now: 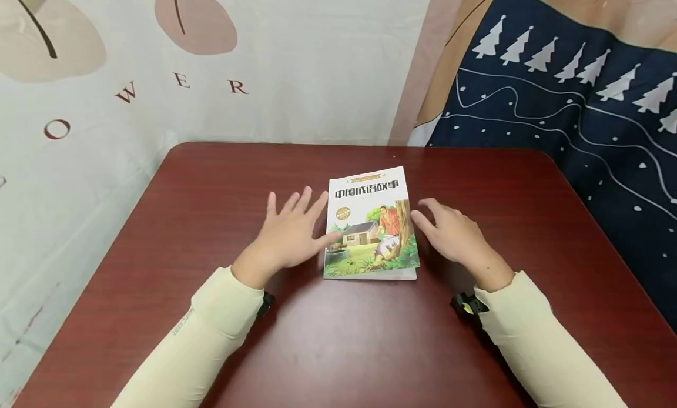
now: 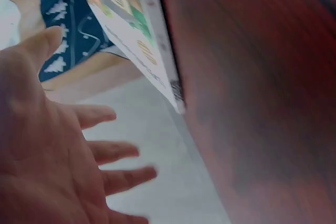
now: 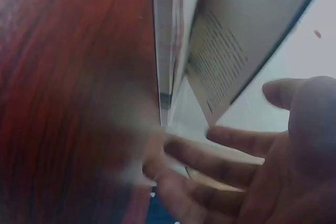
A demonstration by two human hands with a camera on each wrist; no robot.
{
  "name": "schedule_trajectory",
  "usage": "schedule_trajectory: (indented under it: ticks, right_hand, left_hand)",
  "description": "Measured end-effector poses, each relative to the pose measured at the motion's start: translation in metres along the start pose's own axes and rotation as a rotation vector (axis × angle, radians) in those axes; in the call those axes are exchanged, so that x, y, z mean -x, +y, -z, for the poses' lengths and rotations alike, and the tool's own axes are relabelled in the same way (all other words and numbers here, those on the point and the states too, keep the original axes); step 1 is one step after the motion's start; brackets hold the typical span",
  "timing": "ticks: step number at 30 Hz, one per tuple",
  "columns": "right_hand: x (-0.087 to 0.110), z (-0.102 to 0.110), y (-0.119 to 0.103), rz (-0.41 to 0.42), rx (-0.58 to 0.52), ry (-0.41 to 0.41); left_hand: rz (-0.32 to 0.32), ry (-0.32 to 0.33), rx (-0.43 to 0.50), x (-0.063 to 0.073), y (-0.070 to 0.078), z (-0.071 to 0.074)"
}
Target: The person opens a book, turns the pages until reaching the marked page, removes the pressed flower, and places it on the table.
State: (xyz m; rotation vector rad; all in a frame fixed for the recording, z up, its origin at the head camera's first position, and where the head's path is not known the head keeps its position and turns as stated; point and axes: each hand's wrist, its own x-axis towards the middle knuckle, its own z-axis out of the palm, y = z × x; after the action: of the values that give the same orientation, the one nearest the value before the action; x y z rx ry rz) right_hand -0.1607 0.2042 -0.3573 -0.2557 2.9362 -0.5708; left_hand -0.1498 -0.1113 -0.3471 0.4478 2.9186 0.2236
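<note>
A paperback book (image 1: 365, 249) with a painted cover and large Chinese characters lies on the table, its front cover lifted a little along the right side. To its left is my left hand (image 1: 288, 234), fingers spread and straight, the thumb reaching over the cover's left edge. The left wrist view shows a gap between that hand and the book's spine (image 2: 160, 35). By the right edge is my right hand (image 1: 452, 231), its fingers loosely bent. In the right wrist view, printed text shows inside the raised cover (image 3: 226, 56); whether the index fingertip touches its corner I cannot tell.
The book lies on a dark red wooden table (image 1: 338, 349) with rounded far corners. Behind stands a pale printed curtain (image 1: 317, 61), and at the right hangs a navy cloth with white trees (image 1: 529, 114). Black bands (image 1: 468, 305) circle the wrists below the cream sleeves.
</note>
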Motion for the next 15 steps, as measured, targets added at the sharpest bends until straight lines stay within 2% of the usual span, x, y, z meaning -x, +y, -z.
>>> schedule_trajectory:
  ticks: [4,8,11,15]
  right_hand:
    - [0.003,0.000,0.012,0.009,-0.233,-0.109]
    - [0.001,-0.003,0.020,0.010,-0.468,-0.276]
    - [-0.004,-0.007,0.024,0.015,-0.545,-0.375]
    - [-0.012,-0.013,0.023,0.017,-0.563,-0.468]
  left_hand:
    - [-0.090,-0.037,0.022,0.002,0.016,-0.002]
    - [-0.131,-0.082,0.009,0.004,0.029,-0.001]
    - [-0.144,-0.111,-0.009,0.005,0.034,-0.002]
    - [-0.172,-0.138,0.001,0.006,0.036,-0.007]
